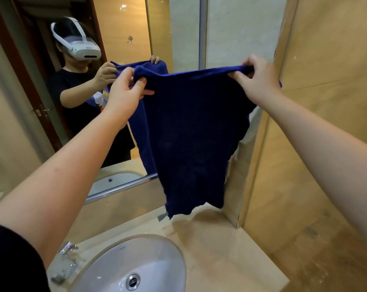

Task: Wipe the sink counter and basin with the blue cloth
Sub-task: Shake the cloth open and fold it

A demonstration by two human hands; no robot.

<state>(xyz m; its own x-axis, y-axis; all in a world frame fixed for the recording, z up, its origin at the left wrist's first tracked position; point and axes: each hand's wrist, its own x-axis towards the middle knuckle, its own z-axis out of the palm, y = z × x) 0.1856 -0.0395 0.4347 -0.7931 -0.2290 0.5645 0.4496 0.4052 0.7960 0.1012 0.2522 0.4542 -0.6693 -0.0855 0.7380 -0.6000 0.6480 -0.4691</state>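
A dark blue cloth (pixel 191 131) hangs spread out in the air above the beige counter (pixel 220 249), its lower edge just over the counter's back. My left hand (pixel 123 91) pinches its upper left corner. My right hand (pixel 256 79) grips the upper right corner. Below sits the white oval basin (pixel 157 264) with a metal drain (pixel 133 281). The counter to the right of the basin looks wet.
A chrome faucet (pixel 64 262) stands left of the basin. A large mirror (pixel 115 39) behind the counter reflects a person with a headset holding the cloth. A tiled wall (pixel 326 123) closes the right side, next to a narrow corner panel (pixel 235 197).
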